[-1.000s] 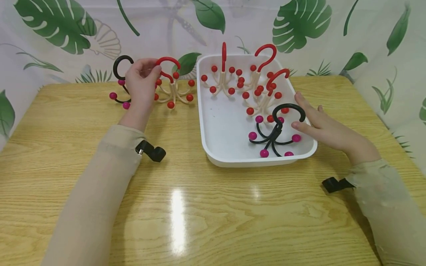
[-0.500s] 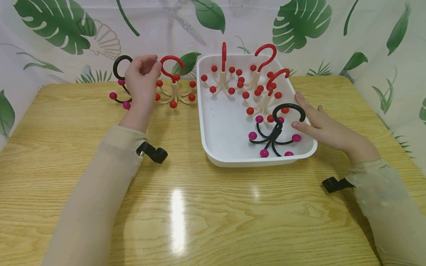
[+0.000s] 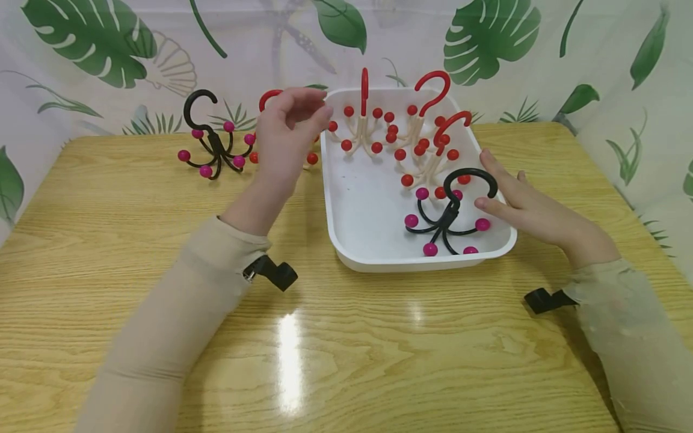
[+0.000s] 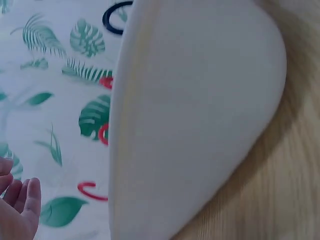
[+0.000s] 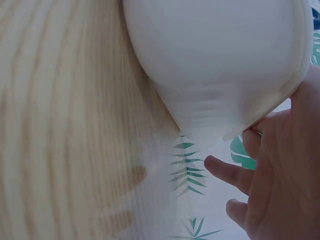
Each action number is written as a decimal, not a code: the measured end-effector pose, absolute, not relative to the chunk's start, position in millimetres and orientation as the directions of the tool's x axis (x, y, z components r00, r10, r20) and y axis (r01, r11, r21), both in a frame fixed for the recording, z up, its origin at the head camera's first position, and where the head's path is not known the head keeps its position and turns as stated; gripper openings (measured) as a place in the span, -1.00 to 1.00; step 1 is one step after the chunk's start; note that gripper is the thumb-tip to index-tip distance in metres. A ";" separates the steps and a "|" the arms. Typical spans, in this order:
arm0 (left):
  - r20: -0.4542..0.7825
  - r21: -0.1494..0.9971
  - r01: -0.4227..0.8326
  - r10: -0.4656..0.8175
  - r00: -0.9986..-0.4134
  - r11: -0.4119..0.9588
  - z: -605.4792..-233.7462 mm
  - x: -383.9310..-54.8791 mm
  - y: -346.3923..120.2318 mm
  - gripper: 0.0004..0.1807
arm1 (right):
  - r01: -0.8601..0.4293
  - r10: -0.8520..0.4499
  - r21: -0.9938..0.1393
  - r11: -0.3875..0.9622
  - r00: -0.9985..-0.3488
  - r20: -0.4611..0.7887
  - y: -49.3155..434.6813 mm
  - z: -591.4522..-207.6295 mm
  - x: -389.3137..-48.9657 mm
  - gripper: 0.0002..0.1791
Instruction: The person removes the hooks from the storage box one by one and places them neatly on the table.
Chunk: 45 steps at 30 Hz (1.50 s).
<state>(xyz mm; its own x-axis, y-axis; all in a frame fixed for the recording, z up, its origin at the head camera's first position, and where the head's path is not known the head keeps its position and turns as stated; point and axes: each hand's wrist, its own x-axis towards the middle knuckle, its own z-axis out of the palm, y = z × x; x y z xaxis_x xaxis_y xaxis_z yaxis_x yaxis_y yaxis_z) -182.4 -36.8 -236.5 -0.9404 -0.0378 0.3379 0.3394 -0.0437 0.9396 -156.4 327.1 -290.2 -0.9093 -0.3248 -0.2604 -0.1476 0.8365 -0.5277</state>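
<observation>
Taking the middle of the white tray (image 3: 411,264) as the clock's centre, with twelve toward the leaf-patterned cloth (image 3: 379,36), the left hand (image 3: 287,129) is near ten o'clock, in front of a red hook stand (image 3: 269,94) on the worktop (image 3: 411,349), which it hides for the greater part; a black hook stand (image 3: 215,143) is farther out, between nine and ten. The left grip is released, with a gap between thumb and fingers and nothing inside. The right hand (image 3: 533,207), just past three, grasps the tray's rim, lightly as it seems. In the tray, three red hook stands (image 3: 364,111) occupy the part from eleven to two, and a second black hook stand (image 3: 448,216) is toward five. To work well, the right hand should hold the tray steady, and the left should pinch any stand by its curved hook and raise it straight, because the spread arms could catch a neighbour; the bare floor at eight o'clock offers most room.
</observation>
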 end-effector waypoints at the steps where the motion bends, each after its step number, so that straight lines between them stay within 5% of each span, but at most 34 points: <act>1: 0.346 0.937 0.346 -0.019 -0.938 -0.042 -235.4 -178.6 -32.9 -0.72 | -0.146 -0.324 -0.528 0.837 -0.909 -0.262 326.8 -290.0 -156.3 -0.18; 18: 0.318 0.944 0.330 0.253 -0.914 0.002 -232.6 -141.8 11.2 -0.71 | -0.105 -0.279 -0.498 0.861 -0.915 -0.290 324.3 -288.9 -155.8 -0.18; 30: 0.246 0.949 0.312 0.506 -0.826 0.047 -267.1 -153.4 40.3 -0.47 | -0.087 -0.267 -0.495 0.864 -0.914 -0.306 324.3 -288.4 -155.8 -0.19; 45: 0.176 0.966 0.251 0.553 -0.814 0.062 -267.0 -140.4 62.6 -0.49 | -0.107 -0.291 -0.537 0.837 -0.918 -0.270 324.2 -289.3 -157.2 -0.19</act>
<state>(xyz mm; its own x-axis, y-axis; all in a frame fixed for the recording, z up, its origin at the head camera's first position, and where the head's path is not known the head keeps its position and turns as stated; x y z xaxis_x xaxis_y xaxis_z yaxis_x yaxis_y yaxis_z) -140.4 62.6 -267.0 -0.8141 0.5534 0.1760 0.2507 0.0616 0.9661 -157.2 324.2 -289.3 -0.9180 -0.2907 -0.2699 -0.1069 0.8366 -0.5374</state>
